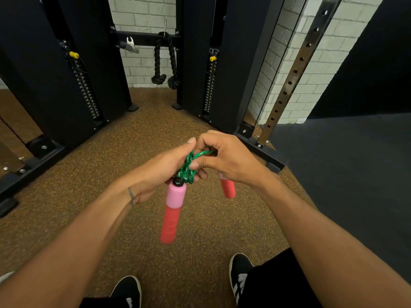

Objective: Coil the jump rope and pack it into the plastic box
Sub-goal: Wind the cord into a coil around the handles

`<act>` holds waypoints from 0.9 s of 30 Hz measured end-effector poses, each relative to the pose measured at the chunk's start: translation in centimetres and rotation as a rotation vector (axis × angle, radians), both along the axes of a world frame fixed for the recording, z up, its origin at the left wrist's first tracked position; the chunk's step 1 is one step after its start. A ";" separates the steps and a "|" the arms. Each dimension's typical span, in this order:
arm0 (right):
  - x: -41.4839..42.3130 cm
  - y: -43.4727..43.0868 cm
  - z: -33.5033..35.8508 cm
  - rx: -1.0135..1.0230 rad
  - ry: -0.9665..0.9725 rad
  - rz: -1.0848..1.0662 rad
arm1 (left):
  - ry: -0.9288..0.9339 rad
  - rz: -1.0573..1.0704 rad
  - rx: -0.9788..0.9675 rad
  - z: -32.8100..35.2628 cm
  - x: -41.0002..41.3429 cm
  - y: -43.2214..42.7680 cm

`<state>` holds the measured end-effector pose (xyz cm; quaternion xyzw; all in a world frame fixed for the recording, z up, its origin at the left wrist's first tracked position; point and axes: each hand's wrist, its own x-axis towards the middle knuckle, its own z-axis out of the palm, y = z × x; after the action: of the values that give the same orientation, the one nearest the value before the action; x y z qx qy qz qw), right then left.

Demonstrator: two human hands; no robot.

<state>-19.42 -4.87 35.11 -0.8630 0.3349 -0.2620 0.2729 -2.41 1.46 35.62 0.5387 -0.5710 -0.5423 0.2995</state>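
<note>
The jump rope is a green-and-white braided cord [188, 168] bunched into a small bundle at chest height. My left hand [165, 168] grips the bundle from the left, thumb on top. My right hand [224, 155] pinches a strand of the cord at the bundle's upper right. A pink-and-red foam handle [173, 211] hangs straight down from the bundle. The second red handle [228, 188] dangles below my right hand, partly hidden by it. No plastic box is in view.
I stand on speckled brown rubber flooring [133, 152]; dark grey flooring [347, 174] lies to the right. A black cable machine with weight stacks [84, 85] stands ahead, a black tricep rope [165, 61] hanging between its towers. My black shoes [129, 292] are at the bottom.
</note>
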 end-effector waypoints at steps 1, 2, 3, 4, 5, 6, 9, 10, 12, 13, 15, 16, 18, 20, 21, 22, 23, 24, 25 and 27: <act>0.0 0.1 0.0 0.033 -0.009 0.028 | 0.019 -0.013 -0.005 0.0 0.0 0.1; 0.0 0.2 0.1 0.078 -0.014 0.063 | 0.026 -0.012 -0.012 -0.1 0.1 0.1; 0.0 0.4 0.2 0.114 0.000 0.095 | 0.027 0.004 -0.010 -0.1 0.2 0.1; 0.1 0.5 0.2 0.129 0.023 0.115 | 0.027 0.016 -0.007 -0.2 0.4 0.1; 0.1 0.7 0.2 0.135 0.034 0.125 | 0.025 0.010 -0.005 -0.3 0.6 0.1; 0.1 0.7 0.2 0.139 0.021 0.125 | 0.025 -0.012 -0.006 -0.3 0.6 0.0; -0.3 0.2 0.2 0.156 -0.083 0.078 | 0.084 -0.105 0.009 0.2 0.2 0.3; -0.4 -0.1 0.2 0.147 -0.093 0.056 | 0.111 -0.123 0.023 0.3 0.1 0.4; -0.6 -0.2 0.2 0.190 -0.137 0.049 | 0.125 -0.150 0.045 0.2 0.3 0.4; -0.7 -0.3 0.3 0.233 -0.169 0.052 | 0.104 -0.175 0.046 0.1 0.5 0.3; -0.9 -0.5 0.2 0.307 -0.198 0.047 | 0.083 -0.214 0.044 -0.2 0.8 0.3; -1.0 -0.6 0.1 0.335 -0.201 0.044 | 0.093 -0.211 0.047 -0.3 0.8 0.3; -1.3 -0.8 0.0 0.394 -0.224 0.046 | 0.123 -0.192 0.043 -0.4 0.8 0.3; -1.4 -0.9 0.0 0.432 -0.262 0.047 | 0.182 -0.165 0.026 -0.5 0.6 0.3; -1.4 -0.9 0.1 0.442 -0.282 0.043 | 0.227 -0.148 0.016 -0.5 0.5 0.3; -1.4 -0.9 0.1 0.452 -0.305 0.032 | 0.273 -0.129 0.007 -0.6 0.4 0.2; -1.4 -0.9 0.3 0.463 -0.327 0.017 | 0.313 -0.111 0.000 -0.5 0.3 0.2; -1.4 -0.9 0.4 0.472 -0.340 -0.001 | 0.342 -0.093 -0.004 -0.6 0.2 0.2; -1.5 -0.9 0.5 0.474 -0.340 -0.012 | 0.361 -0.079 -0.004 -0.6 0.1 0.3; -1.5 -0.9 0.5 0.469 -0.306 -0.017 | 0.378 -0.068 0.004 -0.6 -0.1 0.3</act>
<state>-20.95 -5.76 35.60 -0.7238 0.3486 -0.3068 0.5104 -2.50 1.75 35.02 0.4084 -0.5211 -0.6448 0.3819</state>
